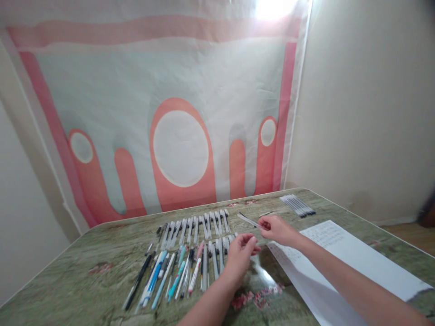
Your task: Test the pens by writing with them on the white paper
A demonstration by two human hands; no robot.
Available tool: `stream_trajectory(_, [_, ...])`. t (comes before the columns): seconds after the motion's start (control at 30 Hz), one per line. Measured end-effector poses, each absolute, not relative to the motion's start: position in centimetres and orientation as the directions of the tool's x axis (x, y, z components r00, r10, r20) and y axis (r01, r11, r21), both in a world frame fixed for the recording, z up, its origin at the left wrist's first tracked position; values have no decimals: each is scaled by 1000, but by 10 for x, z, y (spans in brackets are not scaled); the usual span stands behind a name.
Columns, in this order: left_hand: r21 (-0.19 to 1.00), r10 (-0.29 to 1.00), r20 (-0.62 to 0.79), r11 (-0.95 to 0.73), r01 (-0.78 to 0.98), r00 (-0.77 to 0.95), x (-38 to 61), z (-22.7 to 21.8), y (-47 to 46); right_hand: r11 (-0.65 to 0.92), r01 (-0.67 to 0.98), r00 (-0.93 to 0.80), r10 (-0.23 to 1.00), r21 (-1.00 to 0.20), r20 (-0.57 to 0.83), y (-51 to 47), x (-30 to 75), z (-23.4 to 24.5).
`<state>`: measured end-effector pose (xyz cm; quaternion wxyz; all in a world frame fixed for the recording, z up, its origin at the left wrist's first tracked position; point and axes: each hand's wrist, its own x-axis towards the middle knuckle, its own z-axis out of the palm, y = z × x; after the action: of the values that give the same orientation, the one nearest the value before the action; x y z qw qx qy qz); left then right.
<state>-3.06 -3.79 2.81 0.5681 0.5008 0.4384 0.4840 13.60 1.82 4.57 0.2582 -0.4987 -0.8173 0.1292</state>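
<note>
Up near the middle of the surface [84, 280], the right hand [277, 228] had its fingertips pinched shut on a thin pen [247, 220], which stuck out to the left, just above the surface. The left hand [241, 252] hung just beside it, fingers curled toward the thumb; whether it gripped anything could not be told. Left of both hands lay a back row of pens [195, 226] and a front row of pens [176, 271]. A sheet of paper [343, 258] lay under the right forearm, with a bundle of dark pens [297, 205] beyond it.
</note>
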Motion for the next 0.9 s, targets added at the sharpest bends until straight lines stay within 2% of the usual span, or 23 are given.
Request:
stream_trajectory(0.17, [942,989,-68,107,-318,133,-34,35,-38,563,726,-438,822,-395,364,-10,115,64])
stream_trajectory(0.3, [921,991,-110,131,-367,77,-35,35,-36,593,741,-466,792,-315,395,-22,106,66])
stream_trajectory(0.4, [879,990,-129,137,-456,49,-36,34,-33,578,758,-454,800,-303,391,-19,109,65])
stream_trajectory(0.6, [685,971,-149,-36,-727,-188,-52,31,-15,578,766,-452,795,-279,404,-8,133,78])
stream_trajectory(0.7, [641,947,-186,-86,-763,-263,-60,28,-7,602,742,-487,786,-294,380,-7,145,89])
stream_trajectory(0.9, [625,924,-221,-112,-772,-313,-62,26,-5,664,659,-579,748,-354,324,-9,154,97])
